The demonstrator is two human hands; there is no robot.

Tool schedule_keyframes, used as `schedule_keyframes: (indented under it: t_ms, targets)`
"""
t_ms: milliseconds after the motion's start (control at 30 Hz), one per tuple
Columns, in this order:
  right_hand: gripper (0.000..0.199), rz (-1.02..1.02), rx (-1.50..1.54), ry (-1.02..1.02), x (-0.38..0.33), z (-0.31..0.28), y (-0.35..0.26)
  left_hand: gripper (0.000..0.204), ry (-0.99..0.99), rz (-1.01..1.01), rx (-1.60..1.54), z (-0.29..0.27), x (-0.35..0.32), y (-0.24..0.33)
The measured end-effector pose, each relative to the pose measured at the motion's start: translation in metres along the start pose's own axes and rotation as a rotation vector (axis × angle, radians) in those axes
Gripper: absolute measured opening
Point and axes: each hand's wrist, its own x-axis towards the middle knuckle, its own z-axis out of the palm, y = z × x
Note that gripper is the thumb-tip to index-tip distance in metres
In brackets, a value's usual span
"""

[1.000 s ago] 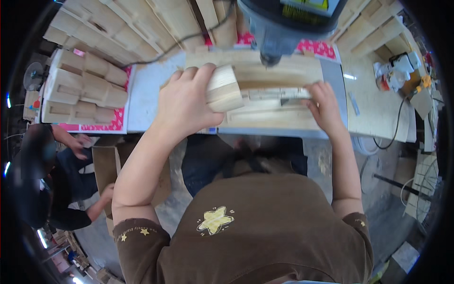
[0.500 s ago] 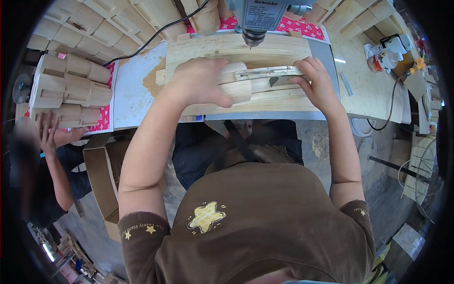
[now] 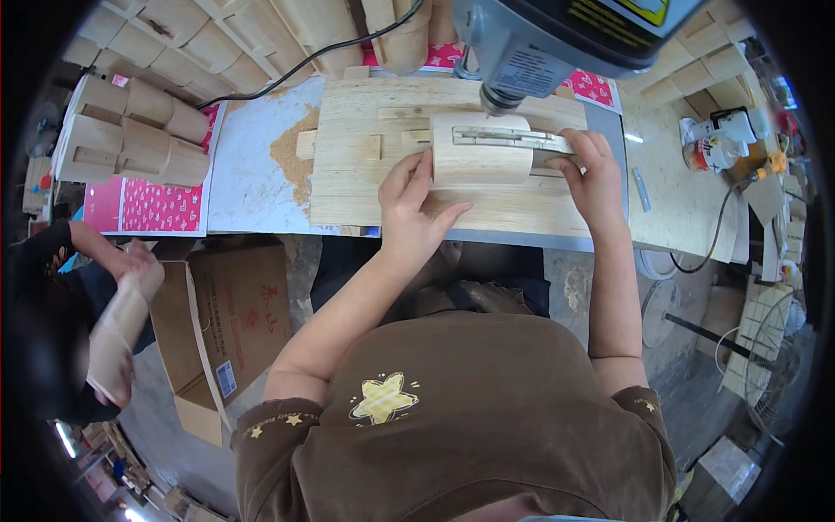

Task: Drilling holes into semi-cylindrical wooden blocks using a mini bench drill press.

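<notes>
Head view: I'm watching this feed from a distance, and everything is laid out along a crowded tabletop (image 3: 257,196).
Far left, low: a co-worker's hand (image 3: 143,268), blurred, just beside an open cardboard box (image 3: 239,296) below the tabletop's edge.
Stack on the left: pale, slotted wooden pieces (image 3: 143,135) piled up, pink patterned paper (image 3: 163,209) showing in front of them.
Black cord (image 3: 317,56): it curves across the back, in front of more standing wood.
Sawdust (image 3: 291,161): a tan patch, spread right up against the left end of a flat wooden board (image 3: 348,191).
Left hand (image 3: 413,207): here's my near-side look, fingers touching the left end of the rounded wooden block, thumb spread well away, so nothing is clenched.
Rounded wooden block (image 3: 483,163): it's lying on the board, curved face up, between the two hands.
Slotted strip (image 3: 509,137): thin and pale, it runs along the block's top and juts past the right end.
Bench drill (image 3: 535,65): chuck pointing down at the block's far edge; whether the tip touches, I can't tell.
Right hand (image 3: 598,178): fingers and thumb pinching the strip's right end, a firm-looking grasp.
Right side: a slim bluish tool (image 3: 642,189) lies near that hand, then a white-and-red container (image 3: 713,153) farther back.
</notes>
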Motion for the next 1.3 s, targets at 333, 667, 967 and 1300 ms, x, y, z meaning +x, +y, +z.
schedule_keyframes:
  t_ms: [333, 667, 967, 1300]
  targets:
    - [0.036, -0.038, 0.046, 0.053, 0.014, 0.021, -0.017, 0.068, -0.093, -0.101, 0.302, -0.017, 0.031, -0.025]
    - [0.024, -0.191, 0.091, 0.625, 0.132, -0.088, -0.026, 0.064, -0.123, -0.061, 0.288, -0.018, 0.032, -0.031]
    - [0.018, -0.106, 0.155, 0.431, 0.053, -0.099, -0.08, 0.063, -0.138, -0.104, 0.251, -0.019, 0.031, -0.033]
    - [0.007, -0.18, 0.244, 0.562, 0.002, 0.014, -0.042, 0.064, -0.127, -0.109, 0.198, -0.017, 0.035, -0.036]
